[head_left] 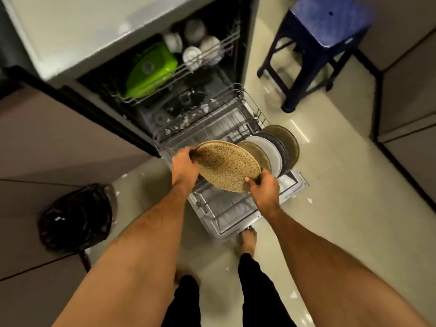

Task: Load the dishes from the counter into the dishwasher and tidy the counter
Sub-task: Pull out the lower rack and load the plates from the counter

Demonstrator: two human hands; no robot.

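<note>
The pulled-out lower rack (212,128) lies bare of dishes on its left and far side, while standing plates (271,149) fill its right end. Above, the upper rack (179,74) is crowded with a green container (151,69) and cups (192,56). A blue stool (325,38) stands on the floor to the right.

A home kitchen — open dishwasher (212,128), racked plates (271,149), counter (70,31) above.

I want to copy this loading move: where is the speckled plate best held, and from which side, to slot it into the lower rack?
Grip the speckled plate by its rim at two opposite edges, as the left hand and right hand do now, one from each side. It is broad, flat and thin, and the row of upright plates stands close beside it, so edge grips probably keep fingers out of the slot.
</note>
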